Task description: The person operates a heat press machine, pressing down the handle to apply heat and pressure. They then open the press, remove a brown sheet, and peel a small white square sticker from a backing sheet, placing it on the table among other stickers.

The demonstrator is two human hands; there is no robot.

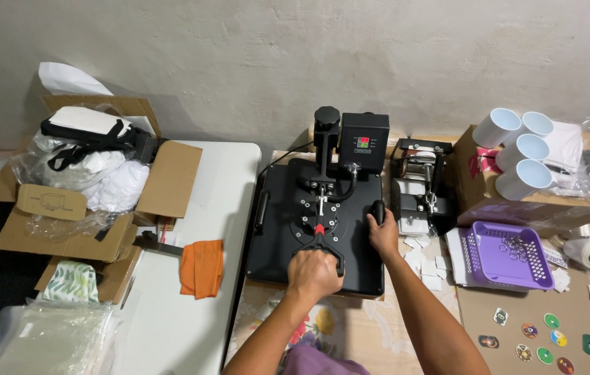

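A black heat press (288,208) with a flat square top plate sits on the table in front of me. My left hand (313,272) is closed around its black lever handle at the near edge of the plate. On the plate's right side, my right hand (382,232) grips a short black side handle. Behind the plate rises the control box (364,137) with a small lit display. A red part (319,229) shows on the lever just beyond my left hand.
An orange cloth (200,267) lies on the white table (198,305) at left, beside open cardboard boxes (66,208) of white fabric. Right of the press: a mug press (423,187), white mugs (521,149), a purple basket (507,255), tape roll (587,251), round printed discs (538,337).
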